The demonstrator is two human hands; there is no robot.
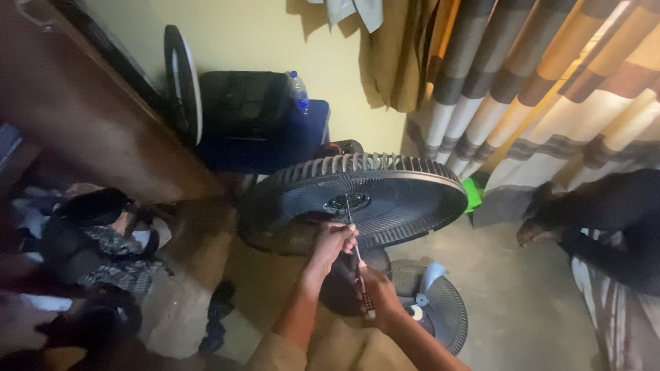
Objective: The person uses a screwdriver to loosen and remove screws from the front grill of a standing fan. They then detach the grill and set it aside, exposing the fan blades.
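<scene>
Above the concrete floor (pixel 522 302), the left hand (pixel 332 242) and right hand (pixel 379 294) both have their fingers wrapped around one long screwdriver (pixel 357 264), whose tip meets the hub of a round dark fan grille (pixel 364 199) held tilted before them. Two more fan parts lie below, a second grille (pixel 440 309) with pale blades and a dark base beneath the hands. Behind stand one blue box (pixel 275 137) carrying a plastic bottle (pixel 298 89), striped curtains (pixel 550 89), and clothes piled at left.
</scene>
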